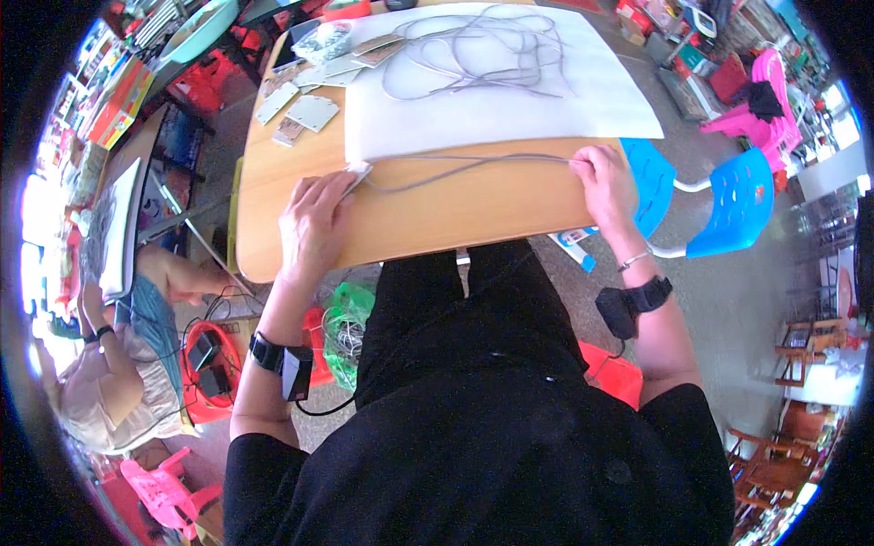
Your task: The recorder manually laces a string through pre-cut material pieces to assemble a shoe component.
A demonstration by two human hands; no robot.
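Observation:
On the wooden table (492, 196), a thin grey cable (455, 171) stretches between my two hands and looks doubled along part of its length. My left hand (314, 218) is closed at the cable's left end, on a small white piece (361, 169) whose kind I cannot make out. At the table's right edge, my right hand (604, 182) pinches the other end of the stretch between thumb and fingers. Beyond my hands, a loose tangle of grey cable (473, 53) lies on a white sheet (583, 109).
Several flat white cards (312, 113) and a clear bag of small parts (323, 42) lie at the far left. Blue chairs (733, 205) stand right of the table. A green bag (349, 318) sits below its front edge. Another person (118, 373) sits at the left.

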